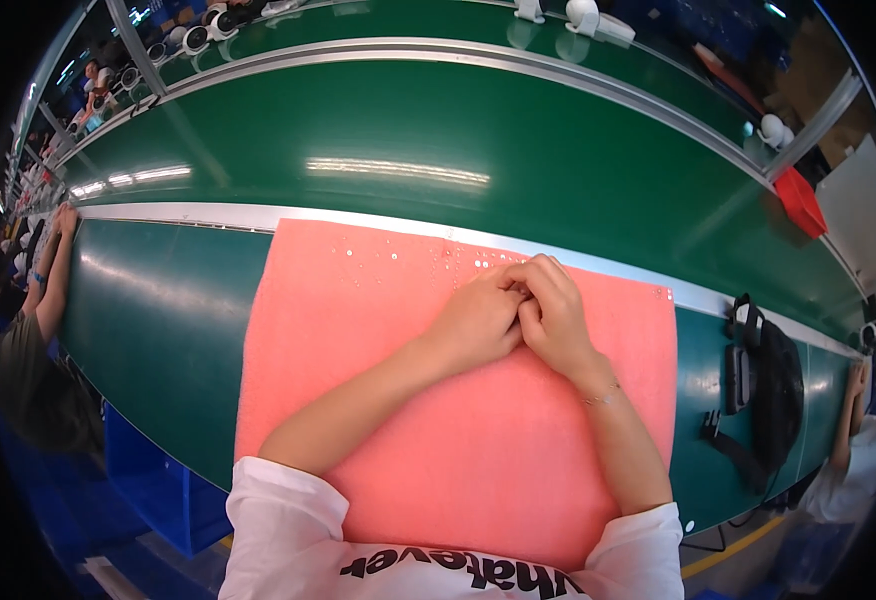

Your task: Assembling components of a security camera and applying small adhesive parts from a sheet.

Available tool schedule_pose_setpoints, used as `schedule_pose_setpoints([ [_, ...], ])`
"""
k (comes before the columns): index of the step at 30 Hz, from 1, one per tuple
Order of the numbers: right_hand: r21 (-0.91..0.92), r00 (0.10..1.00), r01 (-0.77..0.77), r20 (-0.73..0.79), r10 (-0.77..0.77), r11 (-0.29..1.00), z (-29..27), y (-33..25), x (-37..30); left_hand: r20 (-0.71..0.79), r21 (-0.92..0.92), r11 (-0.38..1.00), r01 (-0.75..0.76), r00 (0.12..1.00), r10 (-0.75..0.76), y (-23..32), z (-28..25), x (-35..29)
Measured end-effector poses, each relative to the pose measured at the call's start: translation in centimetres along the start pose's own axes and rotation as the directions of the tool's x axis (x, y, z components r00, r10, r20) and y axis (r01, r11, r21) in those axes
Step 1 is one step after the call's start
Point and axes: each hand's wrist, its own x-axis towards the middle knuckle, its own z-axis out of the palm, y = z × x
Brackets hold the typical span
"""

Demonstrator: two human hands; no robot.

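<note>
On the pink mat, in its far half and right of its middle, as seen from the head camera: left hand and right hand brought together, touching, with fingers bent inward. At the right wrist, a thin bracelet. Both hands curled rather than spread; fingertips mostly hidden behind the knuckles. Cannot tell whether gripping something small between them or merely pressed against each other.

Along the far strip of the mat: small round pieces, pale and shiny, loosely scattered from left of the hands to just beyond them. At the mat's far right corner, well apart from the rest: a smaller cluster of similar bits. Too small to identify.

As for progress, only a judgement: apparently in the midst of close fingerwork, with many loose pieces left on the mat. Of completed work, no sure sign; impossible to tell from the corner cluster whether sorted out or simply strewn.

Beyond the mat: a metal rail, then a broad green belt. Right of the mat: a black bag. Left of the mat and lower: a blue bin. Farther left: a co-worker's hands.
</note>
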Motion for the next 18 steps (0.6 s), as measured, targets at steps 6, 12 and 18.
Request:
schedule_pose_setpoints([
  [6, 0.104, 0.995, -0.101, 0.019, 0.099, 0.989, 0.40, -0.16, 0.15, -0.015, -0.026, 0.999, 0.041, 0.999, -0.042, 0.50, -0.75, -0.09],
  [12, 0.123, 0.996, -0.088, 0.004, 0.088, 0.988, 0.43, 0.02, 0.16, -0.036, -0.031, 0.999, 0.035, 0.999, -0.036, 0.48, -0.67, 0.01],
  [18, 0.142, 0.996, -0.093, 0.004, 0.093, 0.986, 0.51, -0.02, 0.26, -0.023, -0.008, 0.999, 0.034, 0.999, -0.034, 0.36, -0.60, 0.00],
])
